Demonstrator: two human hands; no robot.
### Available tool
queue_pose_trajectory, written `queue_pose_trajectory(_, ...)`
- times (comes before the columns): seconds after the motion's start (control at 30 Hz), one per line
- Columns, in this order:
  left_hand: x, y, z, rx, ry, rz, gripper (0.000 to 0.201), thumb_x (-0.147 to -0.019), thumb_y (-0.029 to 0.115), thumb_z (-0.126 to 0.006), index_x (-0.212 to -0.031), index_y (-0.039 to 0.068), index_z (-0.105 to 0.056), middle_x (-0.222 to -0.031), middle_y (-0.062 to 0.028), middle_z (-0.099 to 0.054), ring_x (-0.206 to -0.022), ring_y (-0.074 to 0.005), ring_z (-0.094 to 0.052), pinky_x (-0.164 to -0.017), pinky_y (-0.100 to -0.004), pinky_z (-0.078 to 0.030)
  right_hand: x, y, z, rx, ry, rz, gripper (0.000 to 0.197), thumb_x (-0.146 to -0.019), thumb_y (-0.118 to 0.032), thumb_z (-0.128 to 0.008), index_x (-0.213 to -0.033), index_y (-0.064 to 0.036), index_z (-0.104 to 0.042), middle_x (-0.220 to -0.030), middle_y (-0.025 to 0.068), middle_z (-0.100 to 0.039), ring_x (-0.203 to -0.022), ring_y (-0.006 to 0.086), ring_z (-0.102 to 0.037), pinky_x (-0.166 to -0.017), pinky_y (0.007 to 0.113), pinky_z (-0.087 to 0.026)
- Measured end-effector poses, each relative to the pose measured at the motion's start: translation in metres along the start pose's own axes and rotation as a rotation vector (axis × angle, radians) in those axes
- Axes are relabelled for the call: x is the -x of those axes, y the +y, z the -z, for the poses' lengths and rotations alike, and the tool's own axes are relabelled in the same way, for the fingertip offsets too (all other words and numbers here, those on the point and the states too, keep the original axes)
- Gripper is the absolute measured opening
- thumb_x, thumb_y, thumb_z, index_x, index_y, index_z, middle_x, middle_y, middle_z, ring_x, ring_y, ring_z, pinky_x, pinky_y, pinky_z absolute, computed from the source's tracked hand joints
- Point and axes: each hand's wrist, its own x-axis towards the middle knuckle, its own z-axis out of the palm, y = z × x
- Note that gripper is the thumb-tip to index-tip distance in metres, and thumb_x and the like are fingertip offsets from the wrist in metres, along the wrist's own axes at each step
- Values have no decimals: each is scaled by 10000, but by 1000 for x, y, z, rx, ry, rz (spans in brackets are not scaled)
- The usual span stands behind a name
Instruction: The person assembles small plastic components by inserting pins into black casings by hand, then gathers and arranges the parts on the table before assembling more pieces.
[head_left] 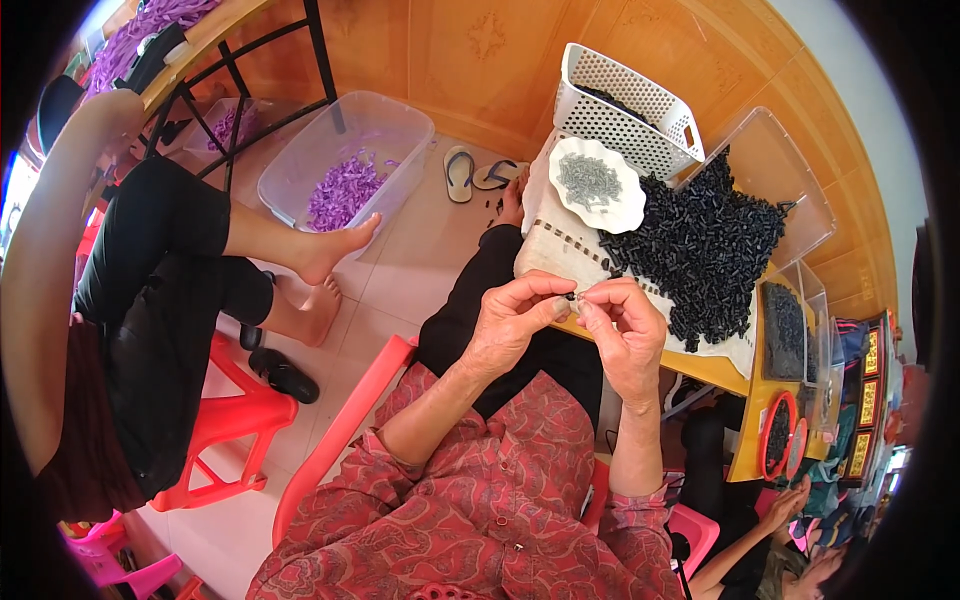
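My left hand is closed in a pinch on a small black piece, held over the near edge of the table. Close beside it, my right hand pinches at the same spot, thumb against forefinger. Something pale and tiny seems to be at its fingertips, too small to name. Beyond my right hand lies a large heap of short black tube-like pieces on a white cloth with a dark dashed stripe. A white scalloped dish at the heap's left holds many small greyish clear pieces.
Behind the dish stands a white perforated basket with black pieces inside. Clear plastic bins line the table's right. On the floor at left, a clear tub holds purple pieces. Another person's bare legs and a red stool are at left.
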Motion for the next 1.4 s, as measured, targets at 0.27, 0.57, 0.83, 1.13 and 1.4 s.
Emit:
queue_pose_trajectory(0.27, 2, -1, 5, -28, -20, 71, 181, -906, 28, -630, -1080, -13, -659, -982, -27, -657, -894, -82, -607, -826, -228, -502, 0, -1, 3, 49, -39, -36, 86, -825, 76, -641, -878, 21, -601, -835, 62, -610, -680, 110, -625, -602, 225, -493)
queue_pose_trajectory(0.57, 1, 0, 8, -196, -76, 4, 155, -906, 41, -631, -1042, -14, -683, -984, -18, -640, -906, -90, -599, -833, -234, -486, -1, -6, 9, 130, -88, -85, 95, -805, 78, -653, -849, 11, -603, -782, 44, -612, -659, 96, -621, -589, 223, -491)
queue_pose_trajectory(0.83, 1, -3, 10, -97, -131, 49, 164, -915, 14, -604, -1056, -39, -670, -996, -51, -645, -911, -124, -623, -825, -257, -521, -4, -7, 14, 19, -183, -249, 92, -814, 58, -671, -861, 9, -609, -752, 28, -640, -646, 69, -603, -577, 203, -485)
queue_pose_trajectory(1.13, 0, -14, 11, 316, -82, 150, 193, -906, 0, -606, -1094, -10, -645, -1031, -123, -663, -874, -182, -641, -786, -310, -535, 2, 2, 14, -157, -132, -358, 76, -900, -24, -622, -962, 16, -603, -813, 53, -669, -668, 79, -616, -607, 214, -520)
queue_pose_trajectory(1.4, 3, -17, 17, 228, -25, 183, 223, -929, 16, -581, -1144, -27, -620, -991, -101, -656, -855, -154, -634, -782, -294, -535, 15, 17, 22, -66, -44, -346, 51, -908, -42, -616, -918, 5, -599, -777, 25, -637, -669, 74, -612, -592, 214, -513)
